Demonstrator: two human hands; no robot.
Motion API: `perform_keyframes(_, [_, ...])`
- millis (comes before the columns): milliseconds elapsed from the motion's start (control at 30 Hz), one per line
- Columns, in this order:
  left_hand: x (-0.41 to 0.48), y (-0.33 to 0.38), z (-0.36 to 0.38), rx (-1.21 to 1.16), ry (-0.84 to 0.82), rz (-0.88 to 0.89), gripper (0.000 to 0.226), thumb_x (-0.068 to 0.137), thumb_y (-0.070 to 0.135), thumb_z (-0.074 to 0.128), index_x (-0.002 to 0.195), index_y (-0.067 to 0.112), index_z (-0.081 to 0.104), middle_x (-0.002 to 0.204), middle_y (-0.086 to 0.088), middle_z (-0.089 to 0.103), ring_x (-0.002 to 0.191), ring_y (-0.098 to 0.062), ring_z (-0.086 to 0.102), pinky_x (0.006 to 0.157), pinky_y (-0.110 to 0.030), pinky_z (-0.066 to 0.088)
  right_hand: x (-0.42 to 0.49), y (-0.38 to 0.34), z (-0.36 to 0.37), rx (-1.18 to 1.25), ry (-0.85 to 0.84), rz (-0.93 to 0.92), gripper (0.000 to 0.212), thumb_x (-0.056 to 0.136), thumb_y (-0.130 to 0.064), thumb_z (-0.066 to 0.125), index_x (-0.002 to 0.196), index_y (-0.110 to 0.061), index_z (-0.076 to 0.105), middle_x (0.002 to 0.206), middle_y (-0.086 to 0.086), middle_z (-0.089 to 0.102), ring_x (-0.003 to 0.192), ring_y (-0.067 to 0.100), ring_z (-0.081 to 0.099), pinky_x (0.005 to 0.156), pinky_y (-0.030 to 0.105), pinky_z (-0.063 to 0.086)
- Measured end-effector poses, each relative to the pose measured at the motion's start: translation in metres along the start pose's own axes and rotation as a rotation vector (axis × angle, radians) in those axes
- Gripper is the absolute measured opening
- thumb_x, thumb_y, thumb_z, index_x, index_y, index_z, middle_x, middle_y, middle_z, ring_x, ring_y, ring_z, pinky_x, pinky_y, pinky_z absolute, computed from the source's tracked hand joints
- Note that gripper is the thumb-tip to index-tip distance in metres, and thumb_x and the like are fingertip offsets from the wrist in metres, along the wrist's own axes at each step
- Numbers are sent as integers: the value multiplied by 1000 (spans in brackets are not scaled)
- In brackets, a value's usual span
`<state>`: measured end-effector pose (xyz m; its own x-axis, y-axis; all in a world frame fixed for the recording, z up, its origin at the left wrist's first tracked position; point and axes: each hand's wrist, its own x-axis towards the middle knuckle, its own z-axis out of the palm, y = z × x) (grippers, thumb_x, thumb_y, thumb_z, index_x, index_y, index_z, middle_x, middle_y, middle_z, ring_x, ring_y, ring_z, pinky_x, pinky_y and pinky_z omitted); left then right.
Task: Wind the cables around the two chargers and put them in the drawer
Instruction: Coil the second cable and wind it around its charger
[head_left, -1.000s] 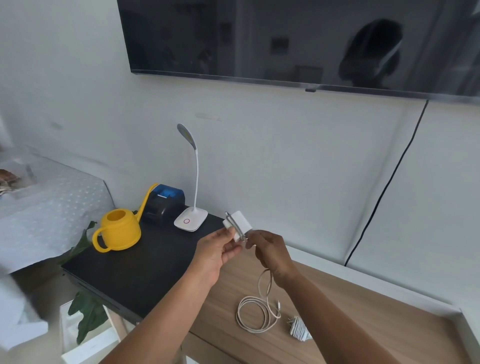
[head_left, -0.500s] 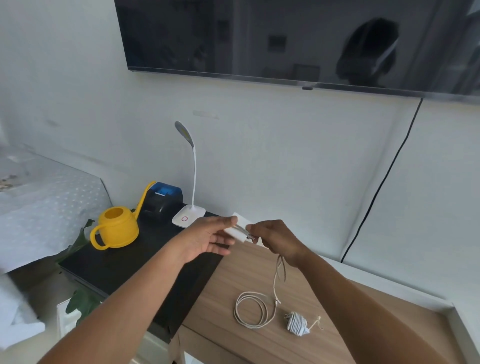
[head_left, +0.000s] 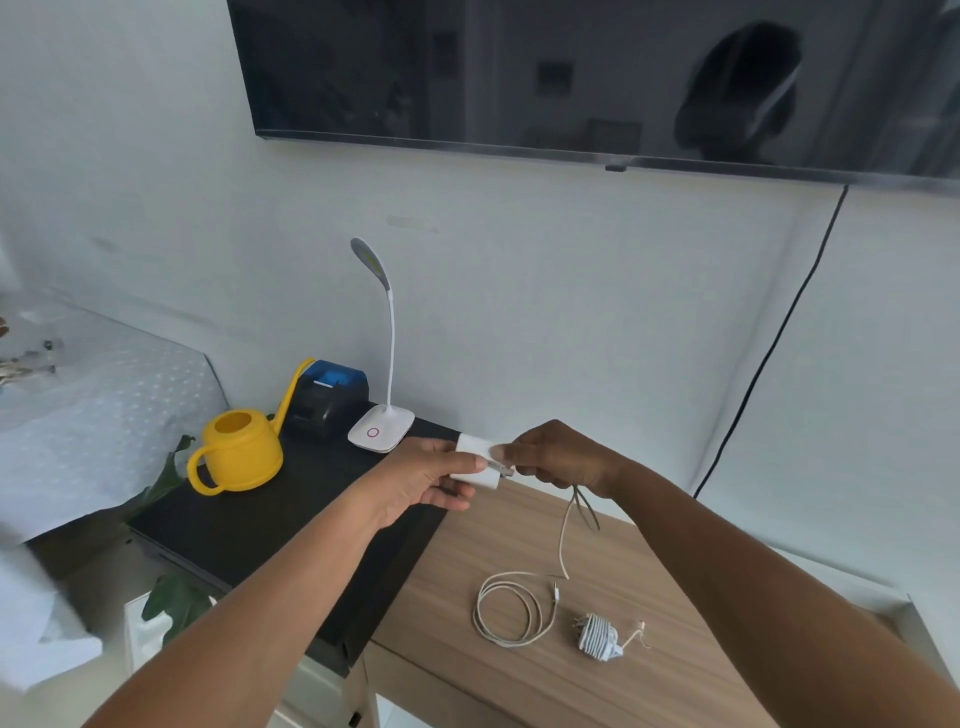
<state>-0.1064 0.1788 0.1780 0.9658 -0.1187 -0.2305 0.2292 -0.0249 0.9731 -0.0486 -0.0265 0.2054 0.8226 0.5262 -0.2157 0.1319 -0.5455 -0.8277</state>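
Head view, looking forward and down.

Left hand (head_left: 421, 480) holds charger 1 (head_left: 474, 461), a white block, in the air above the seam where the black cabinet top (head_left: 249, 525) meets the wooden top (head_left: 519, 675). Thumb lies along the block's upper face and the fingers curl beneath it, close together.

Right hand (head_left: 561, 457) sits just beside the block on its right. Its fingers are bunched and curled, pinching the white cable (head_left: 562, 540) against the block's right edge. The exact contact point is blurred. How many turns are on the block, cannot tell.

The cable drops from under the right hand, with a short slack loop just below the wrist. It runs down to the wooden top and ends in a loose coil of about 2 rings lying flat, with its plug end next to the coil.

Charger 2 (head_left: 597, 635) lies on the wooden top just right of the coil, apart from it. Its cable is wound tightly around the body, the prongs point left and a short tail sticks out right.

On the black cabinet top, left to right: yellow watering can (head_left: 239, 449), black printer with blue lid (head_left: 330, 397) behind the can's spout, white gooseneck desk lamp (head_left: 382, 431) near the wall.

A dark TV (head_left: 571, 67) is on the wall above. A black wire (head_left: 769, 353) runs down the wall from its lower edge. At far left stands a table under a white cloth (head_left: 93, 405), with green leaves (head_left: 171, 597) below the cabinet edge.
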Motion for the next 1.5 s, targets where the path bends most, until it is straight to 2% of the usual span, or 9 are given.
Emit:
perform_keyframes(133, [1,-7,2,47,54,10,37,78,18,81,109,4,69,102,-17,74,80,-21,70,70,-32,61,-2,-4,-13,-8,-49,130,57,83,-59,64,93,-3,74,56,-4,32,50,14,25,48,23,22])
perform_keyframes(333, [4,-17,3,25,122,18,30,77,18,81,103,10,68,97,-12,74,76,-18,71,69,-32,61,-6,-12,-29,179,35,187,21,91,-23,60,89,-5,70,58,-1,35,52,16,29,48,25,32])
perform_keyframes(667, [9,-14,5,146,112,75,28,75,15,82,99,22,67,102,-8,73,89,-23,73,67,-28,60,-7,-22,-9,175,311,75,20,86,-23,66,74,-10,75,61,1,45,47,14,26,45,22,22])
perform_keyframes(833, [10,-16,6,99,167,77,23,76,19,82,96,22,69,98,-6,74,90,-23,73,68,-30,61,-12,-24,-5,76,290,32,16,79,-14,69,76,1,72,62,7,43,35,8,28,36,16,22])
perform_keyframes(967, [12,-16,7,29,204,70,17,78,19,80,92,20,70,94,-10,75,85,-23,72,70,-34,62,-14,-20,6,83,287,40,21,77,-12,69,57,-8,66,62,10,40,39,13,23,37,18,18])
perform_keyframes(1033, [13,-16,7,-33,221,68,17,80,17,79,94,16,70,95,-13,74,82,-21,71,70,-34,62,-15,-16,14,104,265,47,15,78,-13,67,66,-5,71,64,11,43,40,13,23,40,18,18])
perform_keyframes(1133, [14,-15,8,-112,232,65,23,80,18,79,99,10,71,97,-15,75,81,-21,71,65,-32,61,-17,-8,26,139,239,49,15,83,-12,62,80,-2,72,58,7,46,40,14,27,41,18,21])
perform_keyframes(1333, [17,-14,16,-237,255,26,22,81,17,77,100,8,70,99,-17,74,84,-24,70,63,-30,61,-14,12,46,188,226,53,26,94,-14,48,78,-10,69,54,5,48,39,13,35,42,19,30])
perform_keyframes(1500, [16,-13,21,-310,239,23,24,81,17,76,102,6,70,94,-14,74,78,-20,72,60,-27,59,-13,28,54,186,202,41,30,99,-26,46,80,-15,68,54,2,49,41,14,45,46,25,47])
